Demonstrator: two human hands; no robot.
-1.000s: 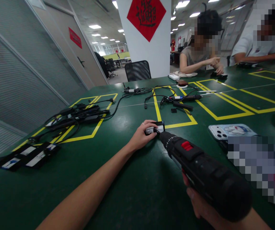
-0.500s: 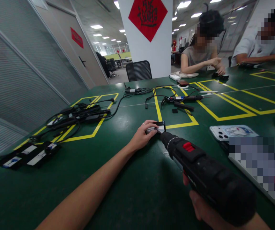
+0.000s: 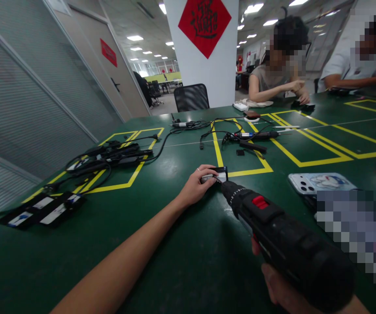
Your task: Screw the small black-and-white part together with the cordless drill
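Observation:
A black cordless drill (image 3: 282, 231) with a red switch on top is gripped in my right hand (image 3: 273, 279), which its body partly hides. The chuck points away and to the left, and a thin bit reaches a small black and silver part (image 3: 220, 172) on the table. My left hand (image 3: 200, 183), with a ring on one finger, is closed over the left side of that part and holds it against the tabletop. My fingers cover much of the part, so its exact kind is not clear.
Tangled black cables (image 3: 109, 159) and dark panels (image 3: 40, 209) lie on the left. Beyond my hands are a pen-shaped electric tool (image 3: 256, 135) and a small black block (image 3: 240, 152). A phone (image 3: 320, 182) is on the right. Two people sit across the green table (image 3: 162, 244).
The whole view has shifted slightly down and right. Both hands, the drill and the small part keep nearly the same positions relative to one another.

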